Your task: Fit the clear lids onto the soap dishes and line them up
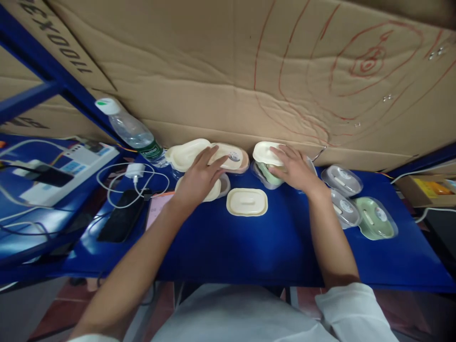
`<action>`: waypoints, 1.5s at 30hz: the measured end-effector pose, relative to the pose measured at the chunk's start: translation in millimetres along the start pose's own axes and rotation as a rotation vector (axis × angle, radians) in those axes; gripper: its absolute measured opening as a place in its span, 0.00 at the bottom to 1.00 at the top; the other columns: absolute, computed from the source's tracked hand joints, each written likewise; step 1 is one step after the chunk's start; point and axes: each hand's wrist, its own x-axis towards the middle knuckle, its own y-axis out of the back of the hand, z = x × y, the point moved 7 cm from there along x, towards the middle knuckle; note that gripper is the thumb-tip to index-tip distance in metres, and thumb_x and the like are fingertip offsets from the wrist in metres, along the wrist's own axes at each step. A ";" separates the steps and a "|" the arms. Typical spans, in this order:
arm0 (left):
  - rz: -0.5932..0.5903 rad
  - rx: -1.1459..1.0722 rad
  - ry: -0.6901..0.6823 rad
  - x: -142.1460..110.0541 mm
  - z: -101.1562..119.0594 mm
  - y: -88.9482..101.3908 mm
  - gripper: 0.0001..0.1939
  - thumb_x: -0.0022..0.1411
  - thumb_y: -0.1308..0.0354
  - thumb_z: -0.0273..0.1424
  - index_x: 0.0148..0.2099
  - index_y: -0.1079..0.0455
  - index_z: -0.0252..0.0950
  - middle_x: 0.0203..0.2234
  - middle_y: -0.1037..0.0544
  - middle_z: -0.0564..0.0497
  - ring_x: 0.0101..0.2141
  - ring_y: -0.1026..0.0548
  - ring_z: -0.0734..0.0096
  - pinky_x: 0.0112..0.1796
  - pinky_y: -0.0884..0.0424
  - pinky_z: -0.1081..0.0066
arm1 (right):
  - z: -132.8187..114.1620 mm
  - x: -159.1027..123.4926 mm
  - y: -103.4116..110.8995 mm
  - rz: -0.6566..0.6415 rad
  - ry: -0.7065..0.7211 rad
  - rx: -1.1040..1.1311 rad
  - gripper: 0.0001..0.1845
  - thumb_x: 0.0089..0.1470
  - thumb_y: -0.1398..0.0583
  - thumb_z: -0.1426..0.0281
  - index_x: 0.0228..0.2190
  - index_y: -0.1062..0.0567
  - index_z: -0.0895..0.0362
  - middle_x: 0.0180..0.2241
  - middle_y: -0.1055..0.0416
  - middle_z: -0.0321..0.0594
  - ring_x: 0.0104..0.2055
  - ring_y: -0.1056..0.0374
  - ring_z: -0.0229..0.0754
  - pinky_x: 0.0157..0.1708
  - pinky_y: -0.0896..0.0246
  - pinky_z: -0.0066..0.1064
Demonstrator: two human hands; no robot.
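My left hand (199, 178) lies flat with fingers stretched out over a pinkish container with a clear lid (233, 159) and a cream lid (185, 154) behind it; a cream box (215, 190) sits under the palm. My right hand (294, 168) rests with spread fingers on a green container (269, 173) topped by a cream lid (263, 152). A cream lidded box (247, 202) stands alone between the hands on the blue table (249, 247).
Two clear-lidded containers (342, 180) (345, 210) and a green one (375, 218) lie at the right. A water bottle (130, 130), a charger with cable (134, 171), a black phone (123, 213) and a pink sheet (156, 211) are at the left. A cardboard wall (249, 71) stands behind.
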 end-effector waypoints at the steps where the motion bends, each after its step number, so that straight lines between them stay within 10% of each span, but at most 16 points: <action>1: 0.045 -0.003 0.012 -12.2 6.8 8.3 0.19 0.80 0.43 0.35 0.68 0.27 0.39 0.71 0.30 0.38 0.72 0.32 0.45 0.69 0.30 0.42 | 0.5 0.0 -0.6 -0.001 0.002 0.004 0.37 0.72 0.41 0.55 0.75 0.38 0.52 0.76 0.41 0.55 0.79 0.47 0.65 0.72 0.48 0.66; 5: 0.199 -0.047 0.060 -81.2 50.3 37.4 0.22 0.77 0.39 0.30 0.70 0.31 0.45 0.70 0.29 0.42 0.71 0.30 0.49 0.68 0.28 0.45 | -12.0 -2.9 7.1 0.044 -0.003 -0.027 0.39 0.72 0.41 0.54 0.76 0.40 0.53 0.77 0.46 0.58 0.80 0.50 0.68 0.73 0.53 0.70; 9: 0.090 -0.148 0.208 -159.6 83.2 38.0 0.27 0.76 0.37 0.28 0.72 0.33 0.49 0.69 0.27 0.45 0.67 0.25 0.52 0.63 0.19 0.53 | -77.7 -16.0 20.1 0.128 0.131 -0.019 0.35 0.75 0.43 0.58 0.76 0.40 0.53 0.77 0.45 0.56 0.80 0.51 0.65 0.76 0.55 0.67; 13: 0.005 -0.182 0.270 -218.1 87.4 31.5 0.23 0.76 0.39 0.29 0.70 0.30 0.47 0.67 0.25 0.43 0.65 0.23 0.48 0.59 0.17 0.51 | -161.1 -39.4 -2.1 -0.035 0.492 0.099 0.27 0.77 0.46 0.62 0.72 0.32 0.49 0.72 0.32 0.49 0.75 0.38 0.55 0.74 0.43 0.55; 16: -0.022 -0.160 0.275 -237.1 82.0 28.7 0.19 0.77 0.40 0.29 0.66 0.28 0.45 0.65 0.24 0.41 0.63 0.21 0.48 0.57 0.15 0.53 | -178.3 -44.6 -28.8 -0.145 0.534 0.105 0.24 0.76 0.44 0.64 0.67 0.26 0.53 0.65 0.25 0.51 0.69 0.30 0.55 0.68 0.35 0.53; 24: -0.016 -0.186 0.187 -224.4 81.0 21.0 0.12 0.74 0.36 0.27 0.57 0.25 0.38 0.59 0.21 0.37 0.61 0.20 0.46 0.57 0.17 0.50 | -180.6 -11.1 -79.1 -0.106 0.423 -0.008 0.31 0.74 0.41 0.64 0.74 0.35 0.54 0.77 0.43 0.52 0.80 0.48 0.60 0.75 0.47 0.59; 31: -0.050 -0.205 0.171 -220.1 76.4 14.3 0.11 0.75 0.36 0.28 0.57 0.27 0.39 0.62 0.22 0.37 0.63 0.21 0.46 0.57 0.18 0.50 | -166.6 -8.4 -78.4 -0.048 0.269 0.181 0.23 0.77 0.46 0.65 0.66 0.24 0.54 0.69 0.28 0.47 0.70 0.29 0.51 0.68 0.31 0.45; 38: -0.064 -0.154 0.209 -209.9 59.4 14.7 0.12 0.74 0.36 0.29 0.57 0.27 0.40 0.64 0.23 0.39 0.63 0.22 0.47 0.58 0.20 0.50 | -91.6 -129.7 -14.2 0.196 0.091 0.318 0.20 0.72 0.38 0.64 0.62 0.20 0.48 0.66 0.25 0.45 0.67 0.25 0.52 0.68 0.28 0.47; 45: -0.076 -0.098 0.142 -177.8 49.4 13.4 0.15 0.76 0.37 0.37 0.59 0.26 0.37 0.58 0.19 0.38 0.55 0.18 0.49 0.54 0.20 0.53 | -81.0 -264.8 -51.8 0.225 -0.102 0.401 0.27 0.69 0.37 0.76 0.65 0.24 0.46 0.66 0.25 0.45 0.67 0.26 0.51 0.64 0.24 0.45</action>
